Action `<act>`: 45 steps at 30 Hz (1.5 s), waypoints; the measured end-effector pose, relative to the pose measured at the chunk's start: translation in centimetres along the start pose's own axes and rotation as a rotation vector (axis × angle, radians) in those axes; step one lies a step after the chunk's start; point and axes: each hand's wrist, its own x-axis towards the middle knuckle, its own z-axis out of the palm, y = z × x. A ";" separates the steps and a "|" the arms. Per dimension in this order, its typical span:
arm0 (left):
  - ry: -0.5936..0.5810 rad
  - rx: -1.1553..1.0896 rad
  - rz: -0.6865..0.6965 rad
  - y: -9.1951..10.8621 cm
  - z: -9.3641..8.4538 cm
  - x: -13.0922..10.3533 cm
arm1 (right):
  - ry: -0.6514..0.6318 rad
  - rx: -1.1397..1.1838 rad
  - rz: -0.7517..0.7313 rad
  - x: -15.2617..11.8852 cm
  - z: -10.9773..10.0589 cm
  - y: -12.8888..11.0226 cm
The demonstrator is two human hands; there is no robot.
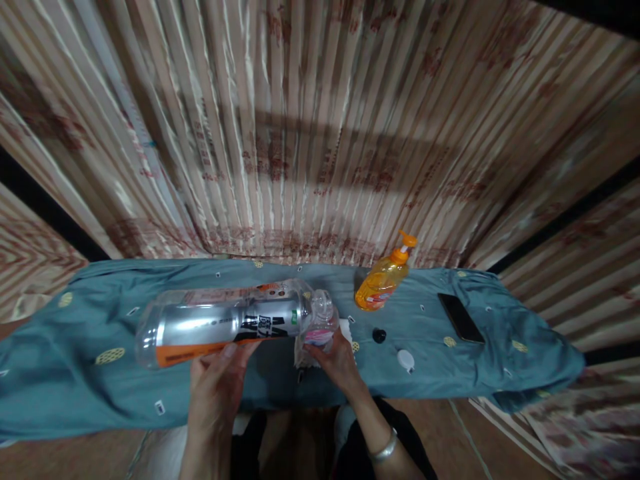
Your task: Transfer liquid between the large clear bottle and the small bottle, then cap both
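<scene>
My left hand (223, 373) is closed round a large clear plastic drink bottle (225, 323) with a silver and orange label. The bottle lies sideways in the air, its neck pointing right. My right hand (337, 357) grips a small clear bottle (320, 333) with pink on it, close by the large bottle's neck. Whether the two mouths touch, I cannot tell. A white tissue (345, 330) lies under my right hand, partly hidden. To its right on the cloth are a black cap (379, 335) and a white cap (405, 361).
An orange pump bottle (383, 283) stands at the back of the table, covered with a green-blue cloth (190, 407). A black phone (460, 318) lies on the right. Pleated curtains (300, 133) hang behind, with dark poles at both sides.
</scene>
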 end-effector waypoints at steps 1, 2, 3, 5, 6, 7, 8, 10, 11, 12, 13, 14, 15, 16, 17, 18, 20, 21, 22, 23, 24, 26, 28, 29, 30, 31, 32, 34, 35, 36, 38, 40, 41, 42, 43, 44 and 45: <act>-0.002 -0.006 -0.022 -0.2 -0.2 0.1 | -0.003 -0.001 0.010 0.0 0.0 0.0; -0.006 -0.010 -0.036 -0.4 -0.3 0.1 | -0.007 -0.002 0.019 0.0 0.0 0.0; -0.010 -0.014 -0.044 -0.5 -0.4 0.2 | -0.012 -0.003 0.024 0.0 0.0 0.0; -0.004 -0.019 -0.036 -0.5 -0.3 0.2 | -0.014 -0.009 0.026 0.0 0.0 -0.1; 0.001 -0.022 -0.031 -0.4 -0.1 0.2 | -0.014 -0.010 0.025 0.0 -0.1 -0.2; 0.009 -0.024 -0.029 -0.2 0.2 0.1 | -0.014 -0.010 0.023 0.0 -0.1 -0.3; 0.010 -0.028 -0.032 0.1 0.5 0.1 | -0.012 -0.009 0.020 0.0 -0.1 -0.3; 0.012 -0.011 -0.070 0.5 1.1 -0.1 | -0.010 -0.010 0.009 0.0 -0.1 -0.3; 0.005 -0.007 -0.073 0.7 1.3 -0.1 | -0.010 -0.009 0.000 0.0 -0.1 -0.2; -0.005 0.004 -0.084 0.8 1.4 -0.1 | -0.010 -0.007 -0.010 0.0 -0.1 -0.1; -0.008 0.009 -0.089 0.8 1.4 -0.1 | -0.012 -0.004 -0.017 0.0 0.0 0.0; -0.010 0.009 -0.094 0.8 1.3 -0.1 | -0.013 -0.003 -0.019 0.0 0.0 0.0; -0.010 0.009 -0.098 0.7 1.2 -0.1 | -0.012 -0.004 -0.015 0.0 0.0 0.1; -0.006 0.007 -0.102 0.6 1.1 -0.1 | -0.009 -0.007 -0.007 0.0 0.0 0.1; 0.000 0.002 -0.102 0.5 1.0 -0.1 | -0.007 -0.010 0.000 0.0 0.0 0.2; 0.004 -0.002 -0.101 0.5 0.9 -0.1 | -0.004 -0.012 0.004 0.0 0.0 0.1; 0.002 -0.006 -0.097 0.5 1.0 -0.1 | -0.004 -0.007 -0.001 0.1 0.0 0.1; -0.001 -0.009 -0.093 0.5 1.1 -0.2 | -0.006 -0.003 -0.006 0.1 0.0 0.0; -0.010 -0.008 -0.092 0.6 1.2 -0.2 | -0.009 0.002 -0.008 0.0 -0.1 0.0; -0.021 -0.001 -0.094 0.7 1.3 -0.2 | -0.013 0.005 -0.009 0.0 -0.1 -0.1; -0.031 0.010 -0.098 0.7 1.3 -0.2 | -0.016 0.008 -0.010 0.0 -0.1 -0.1; -0.034 0.027 -0.097 0.7 1.5 -0.3 | -0.013 0.007 -0.006 0.0 -0.1 -0.2; -0.011 0.022 -0.070 0.7 1.5 -0.4 | -0.008 0.001 0.001 0.0 -0.1 -0.2; 0.000 0.018 -0.054 0.7 1.6 -0.4 | -0.006 -0.003 0.006 0.0 -0.1 -0.2; 0.006 0.014 -0.041 0.7 1.7 -0.4 | -0.004 -0.008 0.010 0.0 -0.1 -0.2; 0.008 0.012 -0.033 0.8 1.7 -0.5 | -0.004 -0.012 0.011 -0.1 -0.1 -0.2; 0.002 0.013 -0.031 0.9 1.8 -0.5 | -0.004 -0.016 0.010 -0.1 -0.1 -0.1; -0.001 0.017 -0.027 1.0 2.0 -0.6 | -0.002 -0.024 0.000 -0.1 -0.1 0.0; 0.001 0.023 -0.026 1.0 2.1 -0.6 | -0.002 -0.026 -0.007 -0.1 -0.1 0.0; 0.008 0.034 -0.024 1.0 2.1 -0.6 | -0.003 -0.027 -0.015 0.0 -0.1 0.0; 0.018 0.064 -0.025 0.9 1.9 -0.5 | 0.003 -0.027 -0.029 0.0 -0.1 0.1; 0.006 0.083 -0.027 0.5 1.6 -0.5 | 0.002 -0.017 -0.035 0.0 -0.1 0.0; -0.004 0.084 -0.031 0.4 1.4 -0.4 | -0.002 -0.007 -0.032 0.1 -0.1 0.0; -0.018 0.079 -0.035 0.2 1.2 -0.4 | -0.005 0.003 -0.026 0.1 -0.2 -0.1; -0.027 0.073 -0.042 0.1 1.0 -0.3 | -0.009 0.013 -0.021 0.1 -0.2 -0.1; -0.031 0.065 -0.045 0.1 1.0 -0.3 | -0.013 0.023 -0.016 0.1 -0.2 -0.2; -0.032 0.057 -0.046 0.1 1.0 -0.3 | -0.015 0.029 -0.012 0.1 -0.2 -0.2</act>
